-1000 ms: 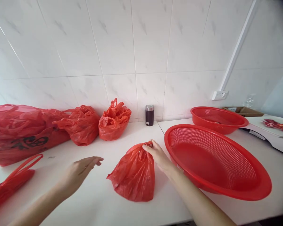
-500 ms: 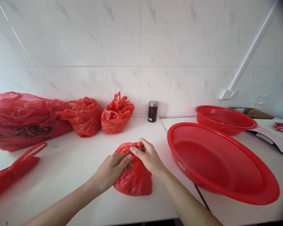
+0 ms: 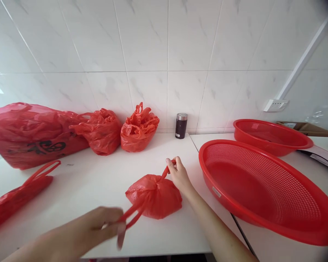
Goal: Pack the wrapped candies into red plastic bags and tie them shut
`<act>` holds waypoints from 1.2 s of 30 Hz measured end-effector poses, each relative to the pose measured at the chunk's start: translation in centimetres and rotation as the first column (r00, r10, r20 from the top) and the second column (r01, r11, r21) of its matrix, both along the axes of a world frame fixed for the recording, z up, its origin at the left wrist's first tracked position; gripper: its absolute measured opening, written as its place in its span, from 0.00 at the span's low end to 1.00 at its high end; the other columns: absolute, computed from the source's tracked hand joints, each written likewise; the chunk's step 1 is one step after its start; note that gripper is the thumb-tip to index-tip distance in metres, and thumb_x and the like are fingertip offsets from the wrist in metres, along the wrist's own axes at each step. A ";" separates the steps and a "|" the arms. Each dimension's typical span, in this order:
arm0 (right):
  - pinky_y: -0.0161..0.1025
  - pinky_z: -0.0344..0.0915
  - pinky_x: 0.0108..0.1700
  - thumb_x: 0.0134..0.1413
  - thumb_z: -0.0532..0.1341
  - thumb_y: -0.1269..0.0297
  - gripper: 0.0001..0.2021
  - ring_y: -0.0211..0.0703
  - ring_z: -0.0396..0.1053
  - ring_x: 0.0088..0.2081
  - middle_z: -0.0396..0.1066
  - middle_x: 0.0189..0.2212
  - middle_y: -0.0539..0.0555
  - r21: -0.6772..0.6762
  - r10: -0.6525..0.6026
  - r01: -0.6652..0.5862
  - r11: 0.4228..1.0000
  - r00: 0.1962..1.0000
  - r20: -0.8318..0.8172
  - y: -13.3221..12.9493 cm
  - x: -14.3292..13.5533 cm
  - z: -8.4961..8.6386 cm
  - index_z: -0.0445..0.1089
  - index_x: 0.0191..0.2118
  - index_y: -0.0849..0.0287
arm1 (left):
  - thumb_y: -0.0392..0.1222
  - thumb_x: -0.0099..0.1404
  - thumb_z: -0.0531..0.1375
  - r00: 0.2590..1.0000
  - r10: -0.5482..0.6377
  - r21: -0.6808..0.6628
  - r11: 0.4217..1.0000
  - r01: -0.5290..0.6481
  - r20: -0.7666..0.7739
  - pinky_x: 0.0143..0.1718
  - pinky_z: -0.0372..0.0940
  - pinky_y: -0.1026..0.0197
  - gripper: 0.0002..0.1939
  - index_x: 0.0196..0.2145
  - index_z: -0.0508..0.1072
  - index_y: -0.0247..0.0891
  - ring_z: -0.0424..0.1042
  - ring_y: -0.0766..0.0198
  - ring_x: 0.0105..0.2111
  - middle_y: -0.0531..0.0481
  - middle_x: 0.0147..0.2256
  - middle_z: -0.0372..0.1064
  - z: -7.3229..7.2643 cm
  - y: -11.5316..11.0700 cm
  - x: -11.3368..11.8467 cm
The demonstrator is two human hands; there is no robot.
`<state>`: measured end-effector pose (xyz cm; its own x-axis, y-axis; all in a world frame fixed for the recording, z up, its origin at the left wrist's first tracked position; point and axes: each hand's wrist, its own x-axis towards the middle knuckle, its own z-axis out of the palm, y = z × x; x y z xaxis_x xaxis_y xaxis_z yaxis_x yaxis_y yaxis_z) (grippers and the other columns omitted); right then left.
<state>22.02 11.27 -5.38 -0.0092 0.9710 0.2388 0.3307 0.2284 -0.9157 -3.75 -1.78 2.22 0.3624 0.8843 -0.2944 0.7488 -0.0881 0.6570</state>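
We see the bag (image 3: pixel 160 203) lying plump on the worktop (image 3: pixel 93 185) between two grips, ahead and to the right of the left grip (image 3: pixel 98 225), just left of the right grip (image 3: pixel 179 176). The left grip, blurred by motion, is closed with thumb against fingers on one looped handle (image 3: pixel 134 215); the right grip pinches the other strap (image 3: pixel 164 172) between thumb and fingertips. We judge the bag soft, thin and a little slippery, light to moderate in weight, its contents hidden; the film could tear under a hard tug, so the gathered neck or both handles together look the surest hold. We count four more red bags: one large, printed bag (image 3: pixel 38 136) beyond the left grip, two bunched bags (image 3: pixel 101 134) (image 3: pixel 138 134) to its right, and one flat bag (image 3: pixel 24 193) to the left grip's left, running out of frame. Two baskets (image 3: pixel 243 189) (image 3: pixel 273 145) stand right of the right grip, one behind the other. One tumbler (image 3: pixel 181 126) stands beyond the right grip, near the wall (image 3: pixel 144 47).
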 end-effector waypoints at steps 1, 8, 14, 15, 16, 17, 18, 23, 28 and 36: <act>0.37 0.57 0.30 0.61 0.49 0.46 0.16 0.40 0.63 0.25 0.63 0.24 0.46 0.014 0.002 -0.003 1.000 0.997 0.072 -0.8 -0.2 0.3 0.53 0.33 0.53 | 0.57 0.66 0.50 0.999 0.028 0.041 0.999 -0.030 0.038 0.42 0.66 0.63 0.20 0.31 0.77 0.47 0.72 0.60 0.37 0.54 0.34 0.75 0.3 0.8 0.6; 0.44 0.61 0.34 0.63 0.50 0.53 0.14 0.50 0.67 0.34 0.70 0.34 0.57 0.245 -0.103 -0.019 0.969 0.874 0.476 -5.1 -1.4 -1.9 0.59 0.45 0.58 | 0.52 0.70 0.44 0.937 0.166 0.495 0.813 -0.306 0.307 0.50 0.64 0.57 0.22 0.53 0.70 0.47 0.68 0.59 0.49 0.48 0.52 0.67 -4.7 8.3 5.2; 0.41 0.62 0.36 0.62 0.49 0.69 0.05 0.47 0.67 0.36 0.71 0.36 0.57 0.273 -0.025 -0.100 0.957 0.907 0.421 -3.7 -0.9 -3.1 0.60 0.42 0.57 | 0.53 0.71 0.39 0.991 0.118 0.526 0.840 -0.130 0.056 0.48 0.64 0.57 0.26 0.61 0.60 0.50 0.73 0.59 0.45 0.51 0.47 0.74 -7.5 11.5 7.0; 0.40 0.62 0.36 0.61 0.49 0.69 0.05 0.47 0.67 0.36 0.70 0.35 0.56 0.273 -0.014 -0.115 0.955 0.903 0.428 -3.5 -0.5 -3.0 0.60 0.41 0.57 | 0.54 0.71 0.39 0.988 0.145 0.513 0.845 -0.150 0.050 0.47 0.65 0.58 0.26 0.62 0.60 0.52 0.74 0.59 0.44 0.52 0.48 0.74 -7.5 11.7 6.8; 0.40 0.62 0.36 0.61 0.50 0.69 0.05 0.47 0.66 0.36 0.70 0.35 0.56 0.276 -0.004 -0.133 0.952 0.896 0.444 -3.2 0.0 -2.8 0.60 0.40 0.57 | 0.55 0.71 0.38 0.985 0.171 0.501 0.850 -0.164 0.032 0.46 0.65 0.59 0.26 0.62 0.59 0.53 0.75 0.60 0.43 0.53 0.47 0.75 -7.5 11.8 6.6; 0.40 0.61 0.37 0.60 0.50 0.70 0.04 0.47 0.66 0.36 0.70 0.34 0.56 0.280 0.002 -0.148 0.949 0.887 0.461 -3.0 0.4 -2.7 0.60 0.39 0.57 | 0.56 0.70 0.38 0.980 0.201 0.490 0.853 -0.178 0.006 0.44 0.66 0.59 0.27 0.62 0.59 0.55 0.75 0.59 0.41 0.53 0.45 0.76 -7.5 11.9 6.2; 0.40 0.61 0.37 0.60 0.50 0.70 0.04 0.46 0.66 0.36 0.70 0.34 0.56 0.280 0.005 -0.156 0.947 0.881 0.473 -2.8 0.8 -2.7 0.60 0.39 0.57 | 0.56 0.70 0.38 0.971 0.237 0.483 0.854 -0.196 -0.025 0.42 0.66 0.58 0.27 0.62 0.58 0.55 0.76 0.57 0.40 0.52 0.42 0.77 -7.5 12.0 5.8; 0.38 0.59 0.35 0.60 0.50 0.69 0.03 0.45 0.66 0.35 0.69 0.33 0.54 0.185 0.026 -0.134 0.974 0.869 0.493 -1.6 2.2 -3.5 0.59 0.38 0.56 | 0.55 0.70 0.34 0.893 0.397 0.466 0.844 -0.265 -0.213 0.37 0.64 0.54 0.31 0.67 0.48 0.45 0.76 0.49 0.37 0.42 0.34 0.77 -8.3 13.3 4.2; 0.36 0.55 0.30 0.59 0.49 0.70 0.05 0.44 0.66 0.33 0.69 0.33 0.54 0.111 0.013 -0.095 0.989 0.814 0.581 -0.9 1.9 -5.0 0.60 0.39 0.57 | 0.56 0.70 0.38 0.838 0.399 0.457 0.865 -0.208 -0.372 0.37 0.63 0.50 0.29 0.62 0.56 0.40 0.76 0.46 0.36 0.37 0.35 0.77 -9.4 15.1 5.0; 0.36 0.48 0.27 0.57 0.48 0.75 0.10 0.44 0.64 0.30 0.68 0.29 0.55 0.140 -0.051 -0.077 0.987 0.681 0.730 -0.7 1.5 -6.2 0.62 0.40 0.58 | 0.48 0.71 0.40 0.832 0.344 0.477 0.872 -0.112 -0.435 0.38 0.62 0.51 0.21 0.53 0.63 0.41 0.75 0.48 0.37 0.38 0.38 0.76 -10.9 15.7 5.7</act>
<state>23.49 10.61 -11.61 -0.2546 0.9227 0.2893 0.8743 0.3475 -0.3389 1.91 13.90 -8.67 0.0429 0.9983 0.0396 0.9898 -0.0479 0.1344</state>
